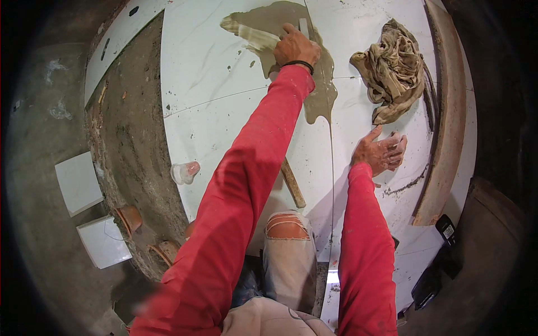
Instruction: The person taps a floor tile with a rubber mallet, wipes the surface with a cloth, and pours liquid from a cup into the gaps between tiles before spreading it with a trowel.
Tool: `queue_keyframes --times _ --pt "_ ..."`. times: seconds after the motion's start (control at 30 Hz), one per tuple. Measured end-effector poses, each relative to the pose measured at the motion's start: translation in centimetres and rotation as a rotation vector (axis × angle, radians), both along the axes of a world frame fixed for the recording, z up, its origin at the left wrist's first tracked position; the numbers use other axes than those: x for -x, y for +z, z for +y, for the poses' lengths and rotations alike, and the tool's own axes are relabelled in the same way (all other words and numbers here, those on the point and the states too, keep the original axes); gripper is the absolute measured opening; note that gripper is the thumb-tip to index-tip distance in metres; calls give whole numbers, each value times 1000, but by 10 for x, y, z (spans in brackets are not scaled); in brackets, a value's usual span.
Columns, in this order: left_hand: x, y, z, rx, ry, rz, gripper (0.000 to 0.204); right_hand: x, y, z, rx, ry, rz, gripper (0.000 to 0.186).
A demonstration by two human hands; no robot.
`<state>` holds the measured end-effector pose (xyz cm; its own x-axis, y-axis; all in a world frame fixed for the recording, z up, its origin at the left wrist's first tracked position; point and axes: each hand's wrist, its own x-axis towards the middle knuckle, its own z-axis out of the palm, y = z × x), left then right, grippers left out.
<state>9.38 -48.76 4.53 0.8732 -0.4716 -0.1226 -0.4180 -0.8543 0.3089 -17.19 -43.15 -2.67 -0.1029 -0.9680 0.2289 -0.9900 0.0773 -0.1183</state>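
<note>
My left hand (297, 47) reaches far forward and is closed on a flat, pale-edged spreader (304, 27), mostly hidden by the fingers. Around it, wet grey-brown slurry (320, 92) lies pooled over white marbled tiles (224, 134), and a thin trickle runs toward me along a joint. To the left of the hand, a wiped streak shows lighter through the slurry. My right hand (381, 152) rests on the tiles with nothing in it, thumb stretched away from the bent fingers. Just beyond its thumb is a crumpled, dirty brown cloth (392, 73).
A wooden handle (292, 183) lies partly under my left forearm. Left of it sits a small clear plastic cup (185, 172). A long board (445, 123) runs down the right side. Bare rough screed (131, 120) and loose white tiles (78, 182) are at left.
</note>
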Motion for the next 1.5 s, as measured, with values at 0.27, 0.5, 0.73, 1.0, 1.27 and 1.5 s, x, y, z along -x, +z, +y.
queue_keyframes --times 0.27,0.5,0.73,1.0,1.27,1.5 --pt "-79 13 13 90 70 -181 68 2 5 -2 7 -9 -8 49" --pt "-276 -4 98 -198 71 -358 40 -5 11 2 16 32 -25 46" --pt "-248 -16 23 -84 -265 -352 48 2 10 -2 -4 37 -10 45" --pt "-198 -27 -30 37 -372 -495 40 -7 10 5 1 52 -32 47" --pt "-124 -26 -23 72 -472 -470 46 2 4 -1 -9 11 -22 48" --pt "-95 -22 3 117 -513 -451 49 1 2 0 -17 1 -21 49"
